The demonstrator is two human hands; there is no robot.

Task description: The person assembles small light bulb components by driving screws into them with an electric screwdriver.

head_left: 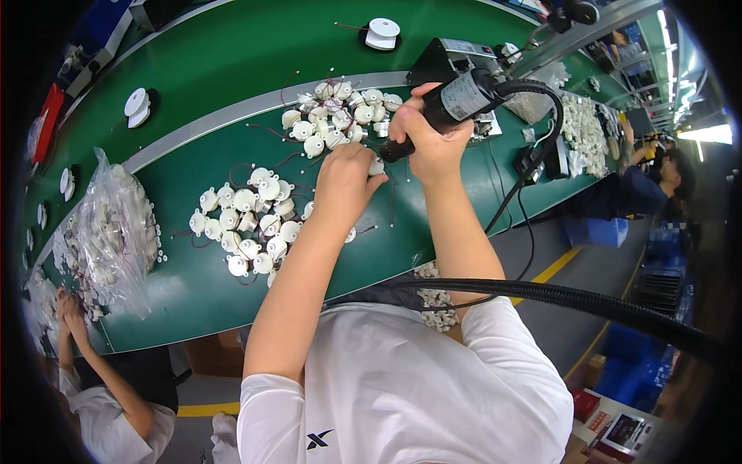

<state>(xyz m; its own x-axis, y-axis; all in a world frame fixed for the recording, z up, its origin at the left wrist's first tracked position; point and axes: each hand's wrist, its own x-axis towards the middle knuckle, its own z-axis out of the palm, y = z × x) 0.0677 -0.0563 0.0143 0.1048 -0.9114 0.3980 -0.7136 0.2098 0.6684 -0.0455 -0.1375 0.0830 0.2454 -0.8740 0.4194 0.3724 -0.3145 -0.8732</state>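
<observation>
My right hand (pixel 439 148) is wrapped round a black electric screwdriver (pixel 457 99), which slants down to the left with its cable looping off to the right. The screwdriver's lower end is close to a small white round part (pixel 376 166). My left hand (pixel 345 179) has its fingers curled on that part, pressing it at the green worktable (pixel 185 298); the fingers hide much of it. Just beyond my hands lies a pile of white round parts with thin wires (pixel 340 116). A second pile of the same parts (pixel 251 220) sits left of my left forearm.
Along the far side runs a green conveyor belt (pixel 255 46) carrying white round pieces (pixel 137 108). A clear plastic bag (pixel 120 232) of parts and a co-worker's hands (pixel 71 309) are at left. A black box-shaped device (pixel 456 60), a thick cable (pixel 556 116) and more white parts (pixel 583 135) stand right.
</observation>
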